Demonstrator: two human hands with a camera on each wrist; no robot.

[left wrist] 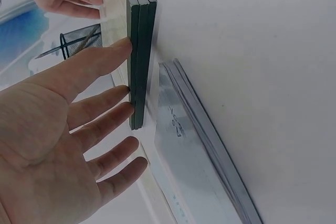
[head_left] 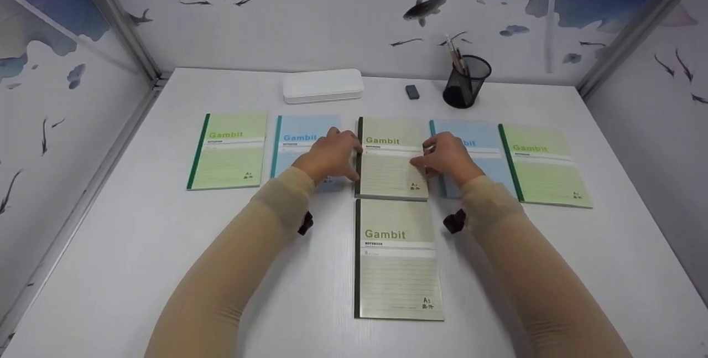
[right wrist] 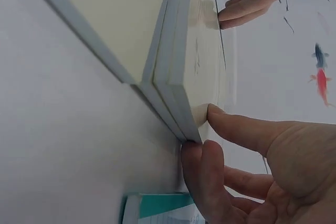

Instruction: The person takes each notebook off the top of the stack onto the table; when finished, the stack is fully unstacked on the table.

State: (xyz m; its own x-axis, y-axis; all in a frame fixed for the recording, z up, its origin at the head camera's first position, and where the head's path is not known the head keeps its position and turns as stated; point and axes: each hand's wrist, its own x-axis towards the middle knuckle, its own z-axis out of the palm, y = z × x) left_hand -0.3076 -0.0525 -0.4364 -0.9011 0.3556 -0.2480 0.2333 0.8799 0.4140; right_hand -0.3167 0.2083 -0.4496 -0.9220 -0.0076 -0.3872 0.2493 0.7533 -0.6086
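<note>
While your left hand pressed flat fingers on spine edge of olive notebook stack, mid-table toward far edge, your right hand pinched opposite edge. Risk: uneven squeeze likely skewed stack, nudged blue notebooks either side.

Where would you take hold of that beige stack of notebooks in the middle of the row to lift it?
Probably by its two long edges, one hand from each side. The beige stack lies flat on the table, several notebooks thick, so fingers can catch under its edges. The left hand already touches the dark spine side, and the right hand pinches the open edge, thumb on top.
</note>
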